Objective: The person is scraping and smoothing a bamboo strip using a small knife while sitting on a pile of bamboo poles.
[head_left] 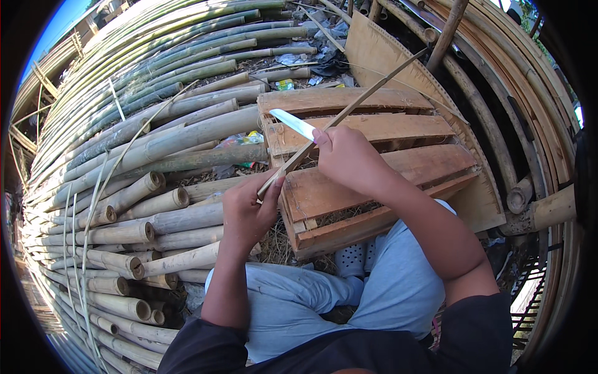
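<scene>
My left hand (248, 209) pinches the near end of a long thin bamboo strip (367, 90) that runs up and to the right. My right hand (346, 156) grips a knife whose pale blade (293, 123) points to the upper left and lies against the strip just above my left hand. Both hands are held over a wooden pallet (374, 131). My knees in light blue trousers (386, 280) are below it.
A big stack of cut bamboo poles (137, 206) fills the left side, their ends facing me. Thin green strips (93, 206) lie draped over the poles. Curved bamboo slats and thick poles (536, 212) stand at the right. Litter (311, 59) lies at the back.
</scene>
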Tool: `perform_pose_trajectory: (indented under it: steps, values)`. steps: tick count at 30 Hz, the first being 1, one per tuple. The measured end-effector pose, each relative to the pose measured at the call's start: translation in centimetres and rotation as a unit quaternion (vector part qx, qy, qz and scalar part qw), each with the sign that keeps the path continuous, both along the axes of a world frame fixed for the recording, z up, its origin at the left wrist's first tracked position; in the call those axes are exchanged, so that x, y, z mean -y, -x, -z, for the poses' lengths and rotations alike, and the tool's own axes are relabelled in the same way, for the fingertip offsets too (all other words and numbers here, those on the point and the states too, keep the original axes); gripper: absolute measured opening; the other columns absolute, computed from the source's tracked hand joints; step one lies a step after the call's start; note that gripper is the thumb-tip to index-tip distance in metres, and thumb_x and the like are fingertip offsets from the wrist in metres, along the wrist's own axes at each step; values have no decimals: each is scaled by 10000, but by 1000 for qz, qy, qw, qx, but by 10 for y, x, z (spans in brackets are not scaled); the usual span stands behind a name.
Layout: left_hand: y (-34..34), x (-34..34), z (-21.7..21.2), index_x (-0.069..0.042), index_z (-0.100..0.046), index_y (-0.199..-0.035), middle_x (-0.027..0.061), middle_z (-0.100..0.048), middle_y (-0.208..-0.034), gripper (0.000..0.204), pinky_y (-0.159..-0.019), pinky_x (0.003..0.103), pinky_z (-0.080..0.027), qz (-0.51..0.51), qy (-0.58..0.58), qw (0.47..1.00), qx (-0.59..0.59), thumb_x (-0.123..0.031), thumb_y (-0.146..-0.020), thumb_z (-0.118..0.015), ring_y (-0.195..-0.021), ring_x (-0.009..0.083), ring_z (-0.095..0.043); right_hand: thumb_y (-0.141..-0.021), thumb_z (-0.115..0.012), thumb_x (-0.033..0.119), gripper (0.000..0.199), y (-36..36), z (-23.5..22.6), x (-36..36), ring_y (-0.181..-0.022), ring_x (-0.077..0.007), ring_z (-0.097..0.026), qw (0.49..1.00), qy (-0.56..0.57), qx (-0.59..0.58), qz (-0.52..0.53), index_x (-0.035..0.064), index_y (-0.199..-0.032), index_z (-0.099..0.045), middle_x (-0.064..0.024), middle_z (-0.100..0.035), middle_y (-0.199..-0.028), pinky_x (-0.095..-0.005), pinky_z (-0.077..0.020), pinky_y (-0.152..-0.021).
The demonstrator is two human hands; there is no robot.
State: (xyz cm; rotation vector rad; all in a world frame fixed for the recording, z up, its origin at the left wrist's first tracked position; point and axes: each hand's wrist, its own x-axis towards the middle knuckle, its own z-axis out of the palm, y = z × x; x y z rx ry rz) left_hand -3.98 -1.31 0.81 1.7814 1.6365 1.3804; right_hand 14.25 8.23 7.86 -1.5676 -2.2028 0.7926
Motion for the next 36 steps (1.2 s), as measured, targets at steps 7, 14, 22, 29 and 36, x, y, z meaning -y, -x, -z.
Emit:
perform_pose_trajectory:
  steps: [7,14,22,29,36]
  values:
    - [19,-2,-12,-26,-701,-957,151,-666,-774,115,-588,420,-495,91,-62,985,-130,-93,-940,-609,-656,368,-650,-1061,-427,331,497,-42,-12,-60,-694,-373,-668,994,18,58,89,-78,-932,-679,-247,-671,-782,-468,-508,-694]
    - [12,-2,-7,-43,-669,-900,156,-632,-742,119,-581,439,-478,76,-39,988,-125,-129,-954,-605,-642,377,-624,-1062,-420,339,486,-15,-14,-22,-738,-363,-675,996,72,41,24,-65,-969,-675,-244,-679,-812,-456,-514,-706]
    - [15,0,-10,-43,-673,-917,167,-648,-757,138,-601,423,-490,54,2,993,-109,-139,-971,-591,-667,378,-641,-1055,-437,353,473,-41,-15,-67,-640,-302,-674,985,79,66,142,-47,-990,-682,-178,-667,-743,-422,-521,-597]
    - [14,0,-7,-39,-675,-900,168,-646,-747,171,-601,422,-486,41,35,996,-74,-153,-984,-578,-660,372,-639,-1048,-447,329,470,-25,0,-56,-716,-406,-673,992,42,0,120,-62,-925,-676,-255,-675,-774,-477,-523,-690]
    - [16,-4,-2,-10,-623,-828,29,-535,-591,374,-520,281,-417,32,40,998,-25,-237,-1076,-459,-523,97,-517,-1053,-444,360,487,-27,9,-65,-677,-383,-640,998,7,-19,61,-44,-920,-682,-233,-651,-731,-468,-503,-703]
